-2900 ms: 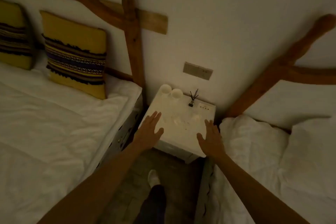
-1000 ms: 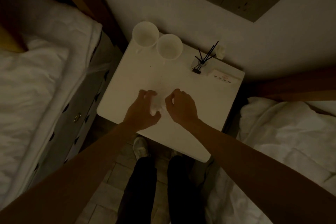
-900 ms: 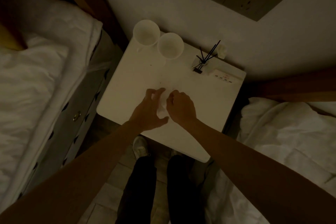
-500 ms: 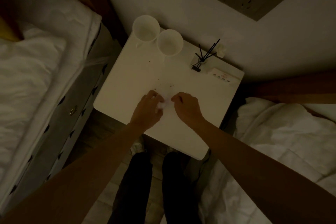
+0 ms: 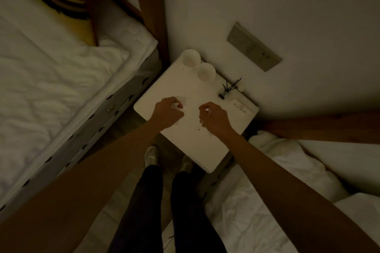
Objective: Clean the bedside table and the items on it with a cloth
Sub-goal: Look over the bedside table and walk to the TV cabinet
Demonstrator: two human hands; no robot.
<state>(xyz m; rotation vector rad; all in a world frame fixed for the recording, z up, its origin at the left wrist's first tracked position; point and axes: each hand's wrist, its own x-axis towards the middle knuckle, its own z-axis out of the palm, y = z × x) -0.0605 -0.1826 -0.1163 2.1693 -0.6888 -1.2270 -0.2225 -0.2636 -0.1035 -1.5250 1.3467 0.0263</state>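
Progress: early, by my read. Table (image 5: 185, 139) top has dark specks at approx 5 o'clock of centre; two white cups (image 5: 198, 66) and reed diffuser (image 5: 227, 90) at 12–1 o'clock look untouched.
Cloth: small white wad (image 5: 175, 106), in left hand (image 5: 167, 113), over table's 9 o'clock side.
Left fingers: curled round the wad.
Right hand (image 5: 213, 118): fingers curled narrow w/ a white bit at the tips; can't tell if it grips anything.

A white bedside table (image 5: 191, 92) is standing against the wall between two beds. Two white cups (image 5: 191, 58) (image 5: 205, 71) are sitting side by side at its far edge.
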